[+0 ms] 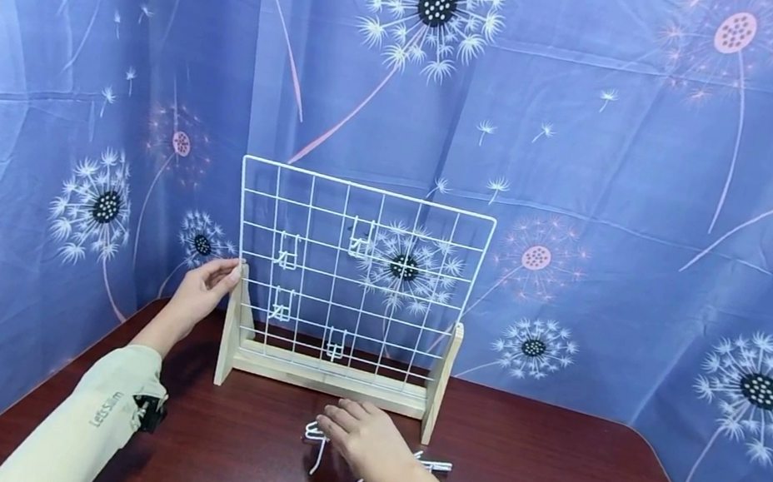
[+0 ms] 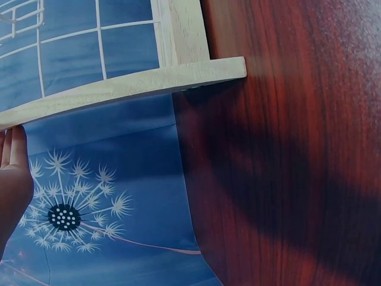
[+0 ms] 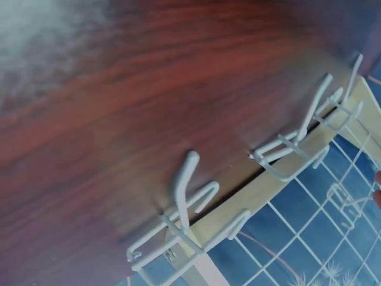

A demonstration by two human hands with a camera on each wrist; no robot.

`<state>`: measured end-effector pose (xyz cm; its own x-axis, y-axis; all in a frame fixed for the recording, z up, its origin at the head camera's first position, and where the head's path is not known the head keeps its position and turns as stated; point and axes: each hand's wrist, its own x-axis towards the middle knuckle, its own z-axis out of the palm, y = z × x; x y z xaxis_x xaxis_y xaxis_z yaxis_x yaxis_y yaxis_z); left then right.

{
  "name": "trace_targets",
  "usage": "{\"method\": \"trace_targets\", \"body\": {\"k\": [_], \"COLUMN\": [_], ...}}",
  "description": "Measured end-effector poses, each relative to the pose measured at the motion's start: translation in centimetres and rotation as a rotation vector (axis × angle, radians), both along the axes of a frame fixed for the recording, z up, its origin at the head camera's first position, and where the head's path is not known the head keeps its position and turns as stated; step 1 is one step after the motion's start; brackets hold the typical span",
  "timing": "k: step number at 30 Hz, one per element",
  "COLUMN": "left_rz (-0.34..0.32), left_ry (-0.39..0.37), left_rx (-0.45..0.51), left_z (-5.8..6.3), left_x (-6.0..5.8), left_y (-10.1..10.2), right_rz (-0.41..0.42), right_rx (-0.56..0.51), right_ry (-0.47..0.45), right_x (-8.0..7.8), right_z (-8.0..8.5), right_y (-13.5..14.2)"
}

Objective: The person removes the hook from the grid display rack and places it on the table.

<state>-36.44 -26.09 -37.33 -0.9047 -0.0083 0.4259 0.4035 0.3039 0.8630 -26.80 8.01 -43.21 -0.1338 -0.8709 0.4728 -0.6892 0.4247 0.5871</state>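
Note:
A white wire grid panel (image 1: 391, 275) stands upright in a light wooden stand (image 1: 327, 377). Several white wire hooks (image 1: 335, 345) hang on the grid, mostly toward its left and middle. My left hand (image 1: 200, 291) touches the top of the stand's left post; in the left wrist view its fingers (image 2: 18, 149) lie straight against the post's edge. My right hand (image 1: 369, 445) hovers palm down over loose white wire hooks (image 3: 292, 146) on the table, partly covering them in the head view. Its fingertips (image 3: 378, 193) just enter the right wrist view, apart from the hooks, and hold nothing.
A dark red-brown wooden table (image 1: 570, 472) carries the stand near its back. Blue curtains with dandelion prints (image 1: 600, 140) hang close behind the table and on both sides. A small black device (image 1: 148, 412) sits at the left sleeve's cuff.

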Motion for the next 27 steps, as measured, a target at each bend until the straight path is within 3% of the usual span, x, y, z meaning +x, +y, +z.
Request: {"method": "trace_targets", "body": {"k": [5,10,27], "left_rz": [0.003,-0.003,0.010], "left_ry": [-0.008,-0.010,-0.027], "left_rx": [-0.007,0.008,-0.009], "left_z": [0.0,0.2,0.2], "left_x": [0.0,0.1,0.0], "left_y": [0.1,0.1,0.1], "right_rz": [0.047,0.081,0.105], "right_rx": [-0.106,-0.201,-0.519], "right_ry": [-0.071,-0.073,-0.154], "right_x": [-0.5,-1.1,-2.7], "right_z": [0.5,1.1,2.6], "right_y": [-0.1,-0.2,-1.0]}}
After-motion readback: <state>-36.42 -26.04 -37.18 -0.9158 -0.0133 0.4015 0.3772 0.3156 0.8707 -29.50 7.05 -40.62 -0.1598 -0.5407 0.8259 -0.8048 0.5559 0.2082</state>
